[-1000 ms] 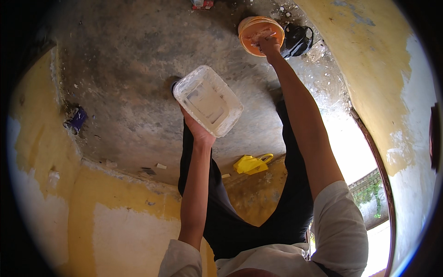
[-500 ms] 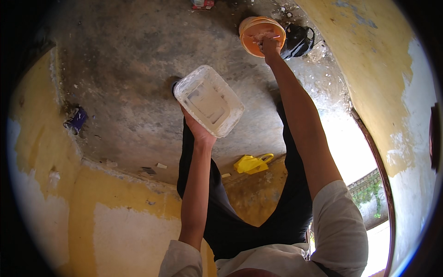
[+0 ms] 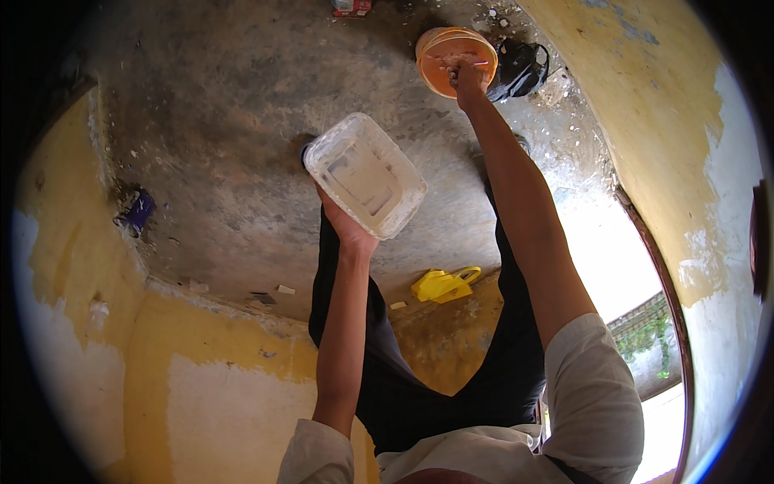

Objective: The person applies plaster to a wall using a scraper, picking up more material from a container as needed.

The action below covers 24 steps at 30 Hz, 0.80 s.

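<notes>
My left hand [image 3: 350, 223] is closed on the near left side of a rectangular white plastic tub [image 3: 367, 175], smeared with a pale coating inside. The tub is tilted so its open top faces me. At the far right, my right hand [image 3: 471, 83] reaches over the rim into an orange bucket [image 3: 426, 60]. Its fingers are curled on something I cannot make out; a thin pale edge shows beside them. Pinkish-brown material lies in the bucket.
A black plastic bag [image 3: 520, 68] sits against the bucket's right side. The yellow bag [image 3: 443, 285] lies near my legs, a purple packet [image 3: 136, 210] by the left wall. A red box [image 3: 351, 7] is at the far edge. Peeling walls and a bright doorway [image 3: 605, 242] bound the floor.
My right hand has shifted very slightly within the bucket. The tub in my left hand stays almost in place.
</notes>
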Each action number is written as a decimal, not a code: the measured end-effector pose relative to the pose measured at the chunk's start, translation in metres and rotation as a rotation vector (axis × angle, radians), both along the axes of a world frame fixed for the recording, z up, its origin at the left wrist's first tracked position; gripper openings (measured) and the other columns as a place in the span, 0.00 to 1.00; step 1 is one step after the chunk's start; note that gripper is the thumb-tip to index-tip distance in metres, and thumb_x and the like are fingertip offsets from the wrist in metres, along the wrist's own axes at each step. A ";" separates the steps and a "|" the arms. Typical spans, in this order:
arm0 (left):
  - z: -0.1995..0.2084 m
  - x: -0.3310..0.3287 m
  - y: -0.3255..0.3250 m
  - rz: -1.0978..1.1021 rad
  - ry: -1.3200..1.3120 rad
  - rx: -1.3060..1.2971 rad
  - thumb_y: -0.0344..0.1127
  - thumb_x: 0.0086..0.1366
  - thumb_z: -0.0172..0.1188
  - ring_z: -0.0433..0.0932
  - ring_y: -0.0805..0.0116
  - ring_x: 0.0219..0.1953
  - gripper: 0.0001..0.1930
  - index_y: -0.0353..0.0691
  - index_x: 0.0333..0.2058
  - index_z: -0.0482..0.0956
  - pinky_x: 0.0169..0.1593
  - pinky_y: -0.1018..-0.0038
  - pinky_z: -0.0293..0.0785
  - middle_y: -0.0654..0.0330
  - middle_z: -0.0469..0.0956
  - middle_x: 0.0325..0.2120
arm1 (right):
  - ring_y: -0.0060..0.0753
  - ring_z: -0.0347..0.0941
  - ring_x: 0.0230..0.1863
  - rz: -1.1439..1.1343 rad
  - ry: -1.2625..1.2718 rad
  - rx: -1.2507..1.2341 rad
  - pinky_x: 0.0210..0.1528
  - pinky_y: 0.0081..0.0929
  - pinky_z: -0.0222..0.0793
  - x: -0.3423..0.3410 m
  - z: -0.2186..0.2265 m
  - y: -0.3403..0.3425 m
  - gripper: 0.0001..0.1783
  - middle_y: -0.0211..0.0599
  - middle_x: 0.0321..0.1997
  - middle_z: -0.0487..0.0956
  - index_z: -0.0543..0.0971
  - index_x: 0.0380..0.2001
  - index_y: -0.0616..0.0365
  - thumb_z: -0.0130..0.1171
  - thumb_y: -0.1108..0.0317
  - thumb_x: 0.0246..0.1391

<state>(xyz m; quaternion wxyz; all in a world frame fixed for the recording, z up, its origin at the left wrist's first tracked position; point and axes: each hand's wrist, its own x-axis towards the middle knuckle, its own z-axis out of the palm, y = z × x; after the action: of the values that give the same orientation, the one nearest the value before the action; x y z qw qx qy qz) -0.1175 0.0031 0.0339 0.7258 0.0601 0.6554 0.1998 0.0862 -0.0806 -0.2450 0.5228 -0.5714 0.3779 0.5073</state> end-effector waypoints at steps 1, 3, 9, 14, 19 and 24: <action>0.001 0.001 0.000 0.004 -0.009 -0.008 0.63 0.75 0.40 0.72 0.60 0.61 0.31 0.50 0.66 0.66 0.62 0.57 0.72 0.63 0.70 0.61 | 0.21 0.65 0.16 -0.023 -0.023 -0.029 0.17 0.18 0.59 -0.001 0.001 0.002 0.08 0.33 0.23 0.75 0.72 0.27 0.58 0.49 0.73 0.62; 0.003 0.001 0.001 -0.008 0.007 -0.009 0.63 0.75 0.40 0.72 0.60 0.61 0.31 0.51 0.66 0.66 0.63 0.57 0.72 0.63 0.70 0.61 | 0.22 0.65 0.16 -0.047 -0.042 -0.057 0.17 0.18 0.59 -0.001 0.004 0.005 0.09 0.33 0.22 0.75 0.72 0.27 0.57 0.48 0.72 0.62; 0.006 0.018 0.001 -0.032 0.003 -0.017 0.63 0.75 0.40 0.71 0.60 0.61 0.30 0.51 0.66 0.66 0.63 0.57 0.71 0.63 0.70 0.61 | 0.22 0.67 0.16 -0.017 0.003 0.090 0.19 0.17 0.60 0.014 -0.011 -0.018 0.12 0.33 0.21 0.76 0.72 0.23 0.54 0.49 0.71 0.62; 0.014 0.008 0.002 -0.040 0.008 0.011 0.61 0.75 0.40 0.71 0.61 0.60 0.29 0.51 0.65 0.66 0.62 0.57 0.71 0.64 0.70 0.60 | 0.30 0.80 0.25 0.797 -0.610 -0.228 0.30 0.29 0.74 0.007 0.032 -0.034 0.17 0.35 0.21 0.82 0.82 0.26 0.61 0.55 0.60 0.61; 0.025 0.018 0.005 -0.033 -0.023 -0.002 0.60 0.76 0.41 0.71 0.62 0.60 0.28 0.51 0.64 0.67 0.62 0.58 0.72 0.64 0.71 0.59 | 0.60 0.81 0.42 0.966 -0.658 -0.073 0.43 0.44 0.77 0.006 0.065 -0.066 0.20 0.57 0.32 0.82 0.84 0.33 0.61 0.54 0.54 0.61; 0.030 0.033 -0.001 -0.053 -0.037 -0.021 0.60 0.75 0.41 0.72 0.61 0.60 0.28 0.50 0.64 0.68 0.62 0.58 0.72 0.64 0.72 0.58 | 0.34 0.75 0.23 0.888 -0.629 -0.002 0.27 0.30 0.69 0.020 0.027 -0.085 0.15 0.37 0.21 0.77 0.78 0.26 0.58 0.56 0.59 0.61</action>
<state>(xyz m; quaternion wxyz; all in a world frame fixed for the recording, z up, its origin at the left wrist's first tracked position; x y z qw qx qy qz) -0.0841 0.0023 0.0643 0.7436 0.0663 0.6420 0.1748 0.1061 -0.1653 -0.2180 0.3455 -0.8008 -0.0740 0.4836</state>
